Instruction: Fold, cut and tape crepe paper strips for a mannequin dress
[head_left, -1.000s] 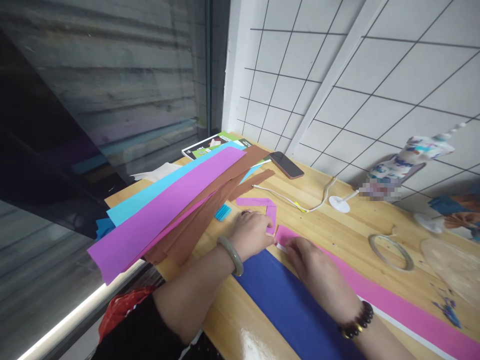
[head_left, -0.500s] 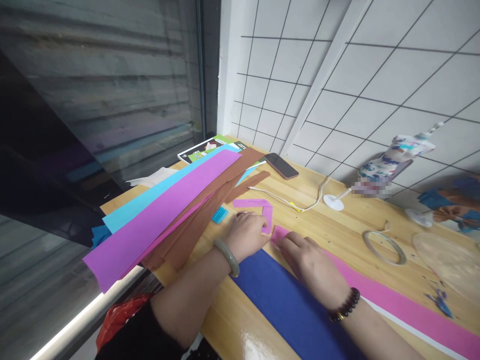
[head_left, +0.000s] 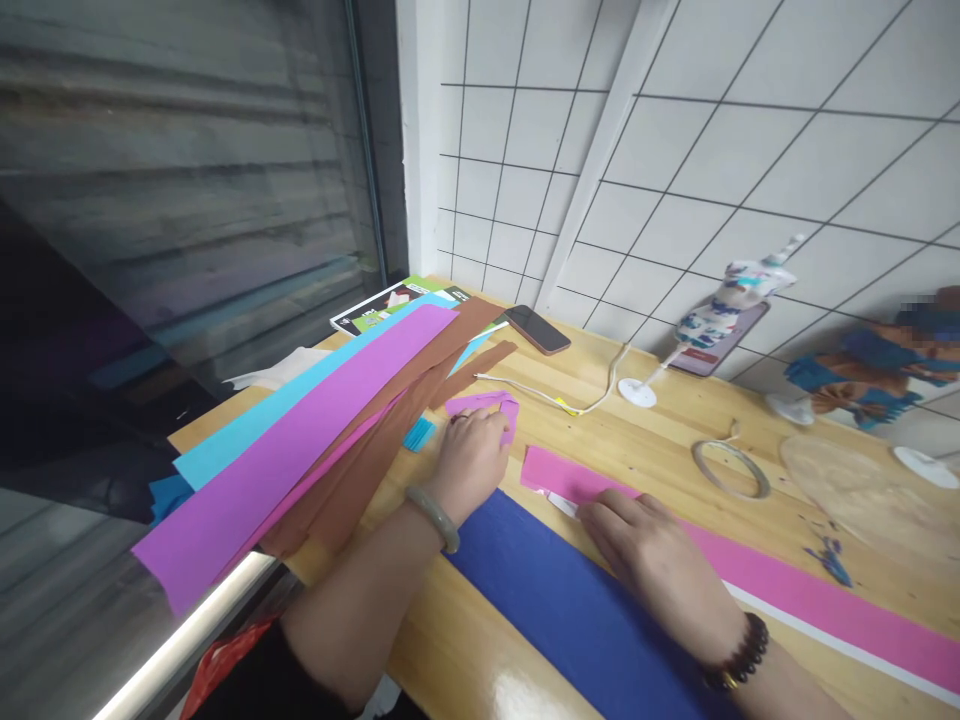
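The pink paper strip (head_left: 720, 570) is laid flat on the counter (head_left: 660, 440), its long axis running from its near-left end, just beyond the fingers (head_left: 600, 515) of the right hand (head_left: 660, 570), away to the right under that hand. It is pressed down by those fingers, which are spread flat rather than curled; nothing is pinched. The strip's free end is found between the two hands, nearer the right. The left hand (head_left: 469, 465) is set to the left of it, its fingers closed on a small folded purple piece (head_left: 487, 405). A blue sheet (head_left: 570, 610) is seen on the near side of the strip, touching its edge, and a tape ring (head_left: 731, 468) well beyond.
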